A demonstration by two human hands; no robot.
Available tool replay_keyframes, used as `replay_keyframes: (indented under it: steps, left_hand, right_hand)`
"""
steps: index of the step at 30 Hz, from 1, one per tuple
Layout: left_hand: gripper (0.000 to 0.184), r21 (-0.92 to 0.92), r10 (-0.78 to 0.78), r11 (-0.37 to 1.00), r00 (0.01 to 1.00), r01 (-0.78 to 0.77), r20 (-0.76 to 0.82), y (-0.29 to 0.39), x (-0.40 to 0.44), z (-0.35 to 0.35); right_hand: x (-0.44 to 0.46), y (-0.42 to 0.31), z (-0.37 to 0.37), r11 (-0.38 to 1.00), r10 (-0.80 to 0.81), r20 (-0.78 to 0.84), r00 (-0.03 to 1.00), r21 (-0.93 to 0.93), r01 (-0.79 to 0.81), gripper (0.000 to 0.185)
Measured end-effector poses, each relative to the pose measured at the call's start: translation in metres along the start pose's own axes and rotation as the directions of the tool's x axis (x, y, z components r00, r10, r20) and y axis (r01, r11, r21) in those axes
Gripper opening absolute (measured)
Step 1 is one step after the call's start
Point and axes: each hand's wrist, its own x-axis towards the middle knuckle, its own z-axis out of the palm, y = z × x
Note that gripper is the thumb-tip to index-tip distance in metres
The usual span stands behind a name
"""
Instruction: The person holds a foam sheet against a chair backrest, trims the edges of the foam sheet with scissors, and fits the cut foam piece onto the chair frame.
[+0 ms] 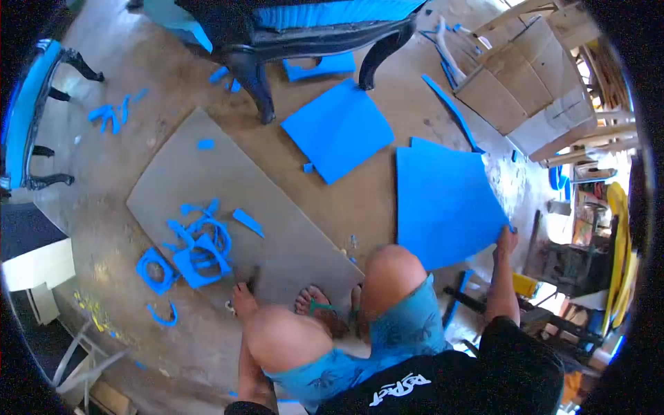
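A large blue sheet [446,200] lies to the right of my knees, with the edge of another blue sheet showing behind its top. My right hand [507,240] is closed on the large sheet's right corner. Beside my left knee, my left hand [243,299] hangs low over the grey board [207,166], its fingers around something dark that I cannot make out. Blue cut-offs and rings [200,249] lie heaped on the board's lower left part, near that hand. A narrow blue strip [247,223] rests just above it.
A square blue sheet [339,131] lies on the floor below a dark carved chair [311,48]. Another chair [34,117] stands at the left. Cardboard [529,83] leans at the upper right. Tools and wood crowd the right side. Blue scraps [107,116] lie at upper left.
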Motion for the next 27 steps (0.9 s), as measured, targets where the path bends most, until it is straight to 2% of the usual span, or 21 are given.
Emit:
replay_keyframes:
  steps: [2,3,5,7,9,11,12,13,15,16,17,18,19,20,21,22,23,24,25,26,27]
  left_hand:
    - [0.031,0.022,0.0,1.0,1.0,-0.001,0.012,-0.002,0.005,0.014]
    - [0.03,-0.053,-0.032,0.998,0.995,0.037,0.092,-0.001,0.009,0.004]
    - [0.028,-0.309,-0.147,0.918,0.935,0.251,0.322,0.007,0.011,-0.03]
    - [0.025,-0.53,-0.247,0.675,0.835,0.513,0.492,0.01,0.003,-0.059]
    - [0.023,-0.69,-0.322,0.267,0.737,0.673,0.595,0.011,-0.001,-0.082]
    - [0.021,-0.775,-0.374,-0.107,0.697,0.622,0.611,0.005,-0.004,-0.103]
    - [0.02,-0.801,-0.395,-0.235,0.699,0.551,0.596,0.001,0.001,-0.114]
    - [0.019,-0.825,-0.41,-0.303,0.716,0.477,0.565,-0.002,0.008,-0.123]
    - [0.017,-0.868,-0.445,-0.343,0.752,0.359,0.486,-0.004,0.03,-0.167]
    - [0.016,-0.89,-0.466,-0.322,0.764,0.323,0.446,0.003,0.042,-0.207]
    - [0.014,-0.91,-0.486,-0.3,0.775,0.286,0.404,0.01,0.055,-0.247]
    - [0.013,-0.926,-0.507,-0.279,0.78,0.255,0.367,0.018,0.064,-0.293]
    - [0.013,-0.94,-0.527,-0.257,0.783,0.223,0.33,0.027,0.074,-0.339]
    - [0.026,-0.953,-0.482,-0.174,0.823,0.246,0.3,0.036,0.076,-0.384]
    - [0.041,-0.96,-0.43,-0.081,0.859,0.27,0.278,0.046,0.078,-0.422]
    - [0.046,-0.983,-0.39,-0.107,0.903,0.15,0.18,0.061,0.08,-0.452]
    - [0.052,-0.99,-0.353,-0.139,0.933,0.024,0.073,0.077,0.085,-0.477]
    - [0.052,-0.991,-0.352,-0.132,0.934,0.013,0.059,0.087,0.093,-0.498]
    - [0.062,-0.961,-0.277,-0.072,0.931,-0.268,-0.239,0.097,0.1,-0.516]
    - [0.074,-0.848,-0.185,-0.038,0.838,-0.529,-0.514,0.103,0.101,-0.531]
    - [0.074,-0.844,-0.182,-0.034,0.834,-0.535,-0.521,0.098,0.096,-0.543]
  right_hand:
    - [-0.052,-0.114,0.025,0.903,0.19,0.046,0.981,0.383,-0.193,0.032]
    - [-0.046,-0.126,0.033,0.885,0.123,0.052,0.991,0.445,-0.133,0.031]
    - [-0.034,-0.145,0.035,0.809,-0.066,0.043,0.997,0.587,0.028,0.03]
    - [-0.039,-0.193,-0.006,0.841,-0.249,-0.059,0.967,0.482,0.246,0.03]
    - [-0.07,-0.281,-0.058,0.82,-0.458,0.171,0.872,0.461,0.34,0.037]
    - [-0.092,-0.325,-0.087,0.741,-0.581,0.228,0.781,0.546,0.392,0.036]
    - [-0.117,-0.359,-0.095,0.658,-0.644,0.152,0.75,0.611,0.441,0.03]
    - [-0.13,-0.373,-0.103,0.64,-0.645,0.119,0.755,0.623,0.449,0.03]
    - [-0.152,-0.396,-0.125,0.557,-0.785,0.239,0.571,0.677,0.482,0.024]
    - [-0.172,-0.412,-0.142,0.643,-0.744,0.343,0.573,0.601,0.475,0.026]
    - [-0.187,-0.422,-0.153,0.558,-0.82,0.354,0.449,0.666,0.495,0.028]
    - [-0.198,-0.423,-0.156,0.527,-0.841,0.399,0.365,0.757,0.388,0.032]
    - [-0.212,-0.436,-0.164,0.436,-0.899,0.409,0.154,0.814,0.383,0.027]
    - [-0.221,-0.459,-0.168,0.24,-0.913,0.35,-0.21,0.876,0.419,0.025]
    - [-0.235,-0.475,-0.177,0.277,-0.791,0.489,-0.366,0.821,0.498,0.027]
    - [-0.246,-0.482,-0.171,0.168,-0.77,0.409,-0.49,0.87,0.463,0.032]
    - [-0.259,-0.495,-0.169,0.122,-0.712,0.344,-0.612,0.919,0.374,0.035]
    - [-0.271,-0.502,-0.169,0.068,-0.693,0.286,-0.662,0.94,0.334,0.035]
    - [-0.28,-0.511,-0.17,0.016,-0.662,0.245,-0.709,0.95,0.312,0.031]
    - [-0.286,-0.519,-0.172,-0.033,-0.655,0.178,-0.735,0.964,0.263,0.029]
    - [-0.29,-0.528,-0.171,-0.079,-0.646,0.111,-0.755,0.974,0.211,0.027]
